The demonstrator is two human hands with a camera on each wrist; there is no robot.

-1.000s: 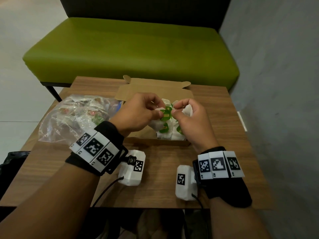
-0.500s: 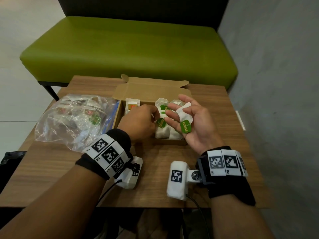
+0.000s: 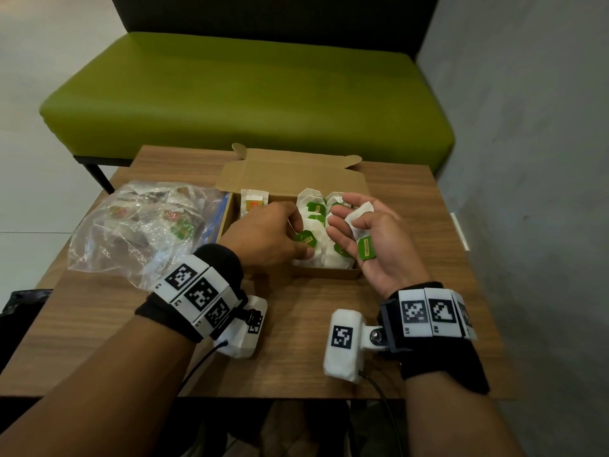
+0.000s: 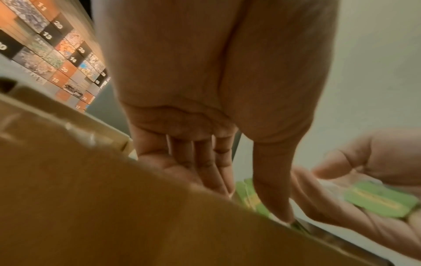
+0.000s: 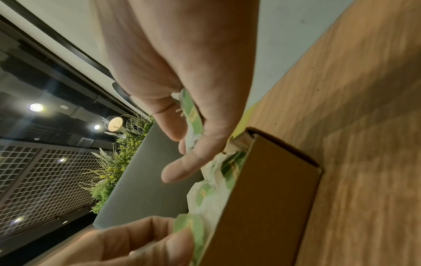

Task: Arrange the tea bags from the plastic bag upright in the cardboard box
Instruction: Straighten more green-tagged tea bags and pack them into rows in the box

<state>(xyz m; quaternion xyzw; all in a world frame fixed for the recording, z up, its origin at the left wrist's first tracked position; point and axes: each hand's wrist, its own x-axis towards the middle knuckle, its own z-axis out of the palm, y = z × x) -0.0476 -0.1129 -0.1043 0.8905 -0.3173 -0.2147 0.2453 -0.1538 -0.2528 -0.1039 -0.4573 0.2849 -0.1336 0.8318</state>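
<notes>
Left hand [image 3: 263, 235] reaches into the box [image 3: 326, 275], fingers curled, thumb and fingers pinching a green tag [image 3: 304, 239] of a tea bag standing in the right half. Right hand [image 3: 372, 239] hovers palm-up at the box's 3 o'clock edge, fingers loosely curled around a white tea bag [image 3: 357, 216]; its green tag [image 3: 366, 248] lies across the palm. Hands sit just beside each other, not touching.

Box sits at table [image 3: 296, 328] centre, lid flap open toward 12 o'clock. Upright white bags with green tags [image 3: 313, 206] fill the right half; one bag with an orange label [image 3: 253, 203] stands at the far left end. Middle is hidden behind the left hand.

Plastic bag [image 3: 138, 225] lies at the box's 9 o'clock, touching it, more tea bags inside. Green bench [image 3: 247, 90] at 12 o'clock beyond the table.
</notes>
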